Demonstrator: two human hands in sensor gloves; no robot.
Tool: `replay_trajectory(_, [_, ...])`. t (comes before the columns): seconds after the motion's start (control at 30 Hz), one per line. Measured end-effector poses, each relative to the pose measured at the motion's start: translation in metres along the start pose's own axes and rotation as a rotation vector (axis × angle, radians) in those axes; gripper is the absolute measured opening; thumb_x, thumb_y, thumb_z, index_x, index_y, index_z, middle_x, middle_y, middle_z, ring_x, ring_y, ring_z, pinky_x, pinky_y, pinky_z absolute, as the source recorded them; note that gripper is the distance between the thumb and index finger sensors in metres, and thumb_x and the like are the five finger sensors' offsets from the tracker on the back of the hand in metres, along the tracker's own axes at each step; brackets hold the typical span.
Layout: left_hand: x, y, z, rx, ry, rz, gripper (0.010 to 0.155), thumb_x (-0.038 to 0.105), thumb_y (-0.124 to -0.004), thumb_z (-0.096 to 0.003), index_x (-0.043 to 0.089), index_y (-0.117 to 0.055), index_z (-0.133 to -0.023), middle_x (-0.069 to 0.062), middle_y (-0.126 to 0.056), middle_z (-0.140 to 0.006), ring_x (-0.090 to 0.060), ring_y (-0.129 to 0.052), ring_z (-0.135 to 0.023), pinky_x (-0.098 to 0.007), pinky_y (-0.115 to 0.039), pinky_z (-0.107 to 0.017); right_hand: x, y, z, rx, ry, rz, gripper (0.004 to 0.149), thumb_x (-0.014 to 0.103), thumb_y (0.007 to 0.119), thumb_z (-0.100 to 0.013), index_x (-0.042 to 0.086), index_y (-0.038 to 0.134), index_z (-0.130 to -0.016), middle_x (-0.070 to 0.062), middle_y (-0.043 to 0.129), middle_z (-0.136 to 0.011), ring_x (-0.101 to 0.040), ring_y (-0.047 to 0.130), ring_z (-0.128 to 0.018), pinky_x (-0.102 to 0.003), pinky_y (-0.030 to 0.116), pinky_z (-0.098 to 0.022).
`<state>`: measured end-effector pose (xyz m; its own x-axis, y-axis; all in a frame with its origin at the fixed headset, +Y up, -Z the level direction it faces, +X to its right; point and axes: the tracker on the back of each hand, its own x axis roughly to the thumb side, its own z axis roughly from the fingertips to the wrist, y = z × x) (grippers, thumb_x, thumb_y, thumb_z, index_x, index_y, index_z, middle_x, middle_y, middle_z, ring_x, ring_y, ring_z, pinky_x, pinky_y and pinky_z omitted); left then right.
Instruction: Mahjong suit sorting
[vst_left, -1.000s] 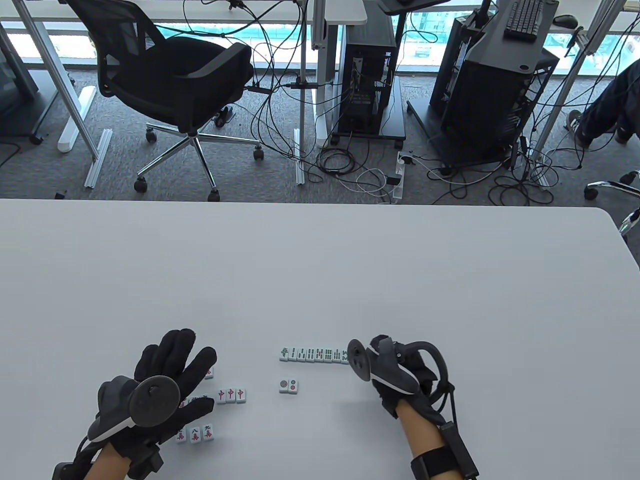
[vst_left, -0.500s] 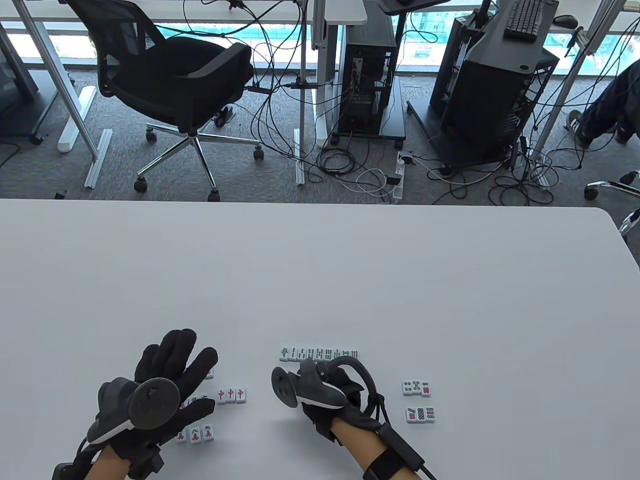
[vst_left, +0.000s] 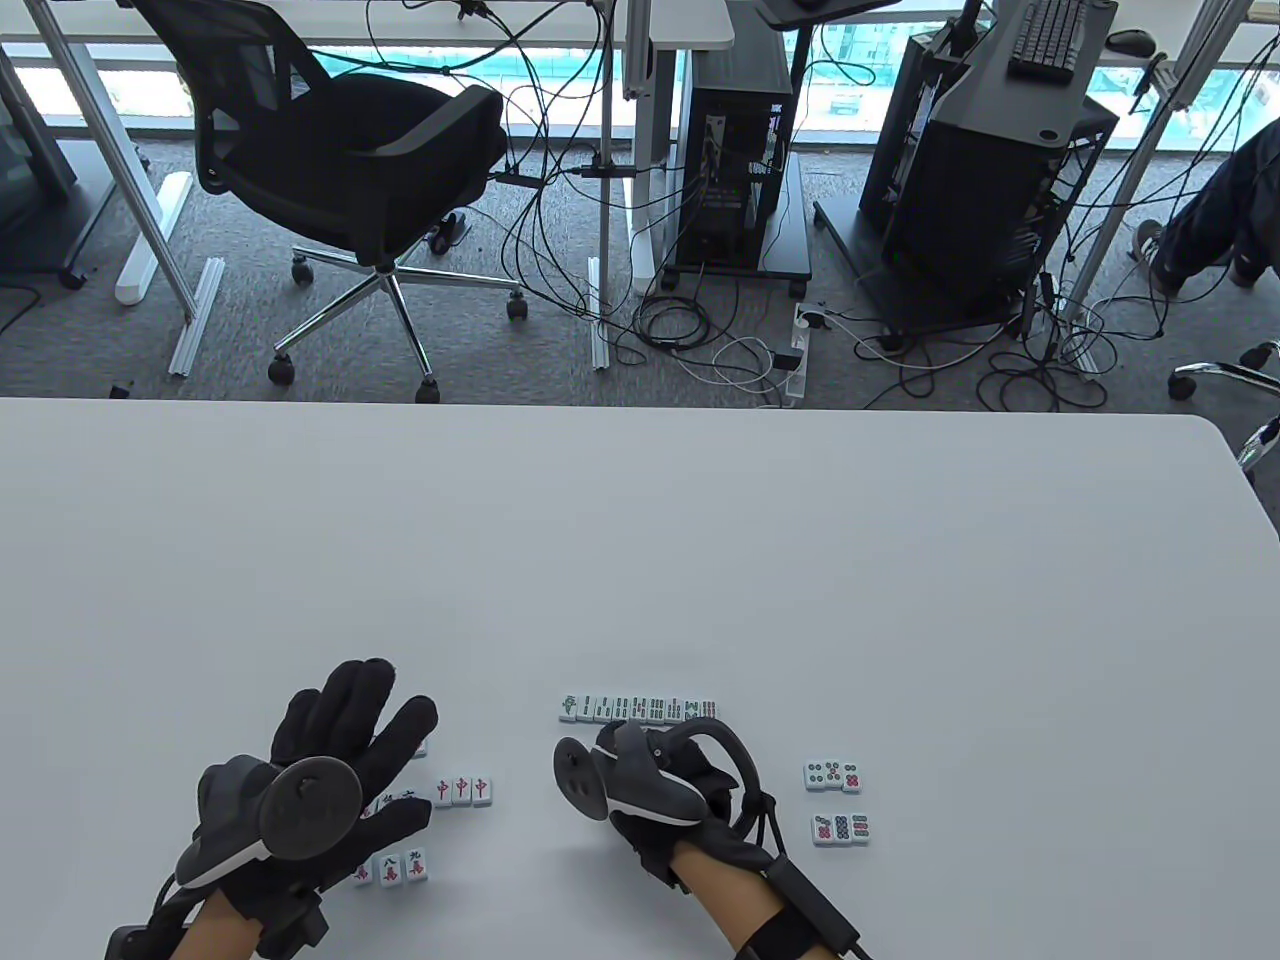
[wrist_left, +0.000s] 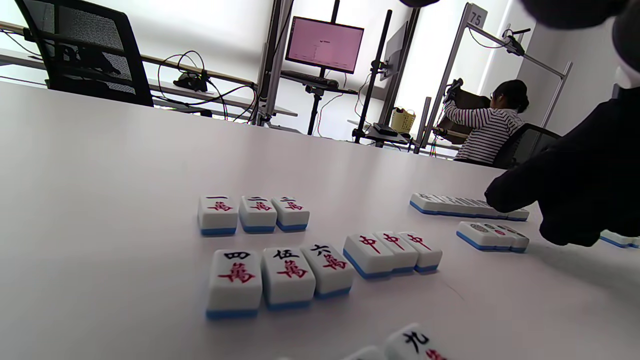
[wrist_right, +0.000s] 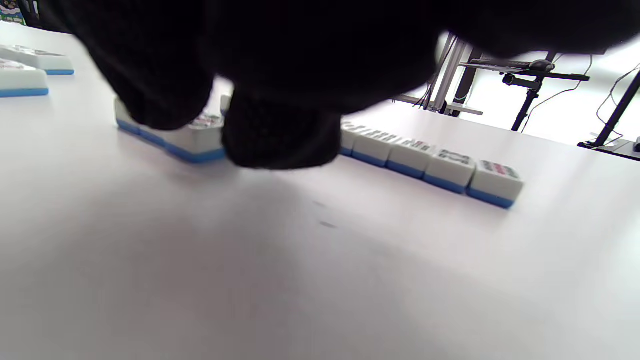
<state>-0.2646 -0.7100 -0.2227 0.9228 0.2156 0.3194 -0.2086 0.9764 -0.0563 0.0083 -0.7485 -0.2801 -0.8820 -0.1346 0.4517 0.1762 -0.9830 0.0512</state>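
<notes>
My left hand (vst_left: 350, 735) lies flat with fingers spread over the character tiles (wrist_left: 252, 214), holding nothing. Three red-dragon tiles (vst_left: 462, 790) lie just to its right. A row of bamboo tiles (vst_left: 640, 708) runs along mid-table. Just below that row, my right hand (vst_left: 660, 785) covers a short row of circle tiles (wrist_left: 492, 236). In the right wrist view its curled fingertips (wrist_right: 280, 135) press on these tiles (wrist_right: 195, 142) from both sides. Two sorted circle groups (vst_left: 833, 775) (vst_left: 840, 829) lie further right.
The white table (vst_left: 700, 550) stretches wide behind the tiles. More character tiles (vst_left: 400, 866) sit near the front edge by my left wrist. Beyond the table are an office chair (vst_left: 350, 150), computer towers and cables on the floor.
My right hand left the bamboo row's right end and came down-left onto the loose circle tiles, uncovering the two circle groups. It then edged slightly right. The left hand stayed put.
</notes>
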Motion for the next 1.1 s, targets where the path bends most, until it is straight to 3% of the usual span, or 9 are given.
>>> replay_trajectory(0.3, [0.002, -0.001, 0.000, -0.006, 0.001, -0.010, 0.081, 0.071, -0.064, -0.0367, 0.044, -0.033, -0.107, 0.013, 0.002, -0.113, -0.021, -0.005, -0.114, -0.058, -0.018, -0.082, -0.082, -0.009, 0.038, 0.068, 0.185, 0.068, 0.060, 0.037, 0.083, -0.037, 0.010, 0.074, -0.090, -0.003, 0.099, -0.044, -0.010, 0.091, -0.014, -0.030, 0.085, -0.011])
replay_trajectory(0.53, [0.002, -0.001, 0.000, -0.009, 0.003, -0.013, 0.081, 0.071, -0.064, -0.0366, 0.044, -0.033, -0.107, 0.013, 0.002, -0.113, -0.021, -0.005, -0.114, -0.058, -0.019, -0.082, -0.131, 0.015, 0.057, 0.189, 0.283, 0.159, 0.057, 0.035, 0.084, -0.037, 0.016, 0.075, -0.090, -0.003, 0.099, -0.042, -0.009, 0.091, -0.012, -0.029, 0.084, -0.010])
replay_trajectory(0.77, [0.003, -0.002, -0.001, -0.024, 0.009, -0.019, 0.081, 0.071, -0.064, -0.0366, 0.044, -0.034, -0.107, 0.013, 0.002, -0.113, -0.021, -0.005, -0.114, -0.058, -0.019, -0.082, -0.135, 0.033, 0.053, 0.193, 0.280, 0.190, 0.063, 0.036, 0.086, -0.035, 0.017, 0.070, -0.093, -0.001, 0.099, -0.040, -0.008, 0.089, -0.010, -0.028, 0.083, -0.008])
replay_trajectory(0.9, [0.003, -0.002, -0.001, -0.027, 0.011, -0.017, 0.081, 0.071, -0.064, -0.0367, 0.044, -0.034, -0.107, 0.013, 0.002, -0.113, -0.021, -0.005, -0.114, -0.058, -0.019, -0.082, -0.129, 0.039, 0.046, 0.199, 0.261, 0.208, 0.058, 0.035, 0.086, -0.035, 0.013, 0.076, -0.088, -0.001, 0.099, -0.037, -0.008, 0.088, -0.007, -0.028, 0.083, -0.006])
replay_trajectory(1.03, [0.003, -0.002, -0.001, -0.027, 0.011, -0.015, 0.081, 0.071, -0.064, -0.0366, 0.044, -0.034, -0.107, 0.013, 0.002, -0.113, -0.021, -0.005, -0.114, -0.058, -0.019, -0.082, -0.121, 0.035, 0.040, 0.200, 0.219, 0.225, 0.057, 0.035, 0.088, -0.033, 0.010, 0.080, -0.083, 0.000, 0.099, -0.034, -0.007, 0.088, -0.005, -0.027, 0.082, -0.004])
replay_trajectory(1.1, [0.003, -0.002, -0.002, -0.028, 0.010, -0.015, 0.081, 0.071, -0.064, -0.0366, 0.044, -0.034, -0.107, 0.013, 0.002, -0.113, -0.021, -0.005, -0.114, -0.058, -0.019, -0.082, -0.111, 0.029, 0.037, 0.130, 0.179, 0.147, 0.058, 0.035, 0.088, -0.033, 0.007, 0.081, -0.082, -0.001, 0.099, -0.034, -0.007, 0.088, -0.005, -0.027, 0.083, -0.004])
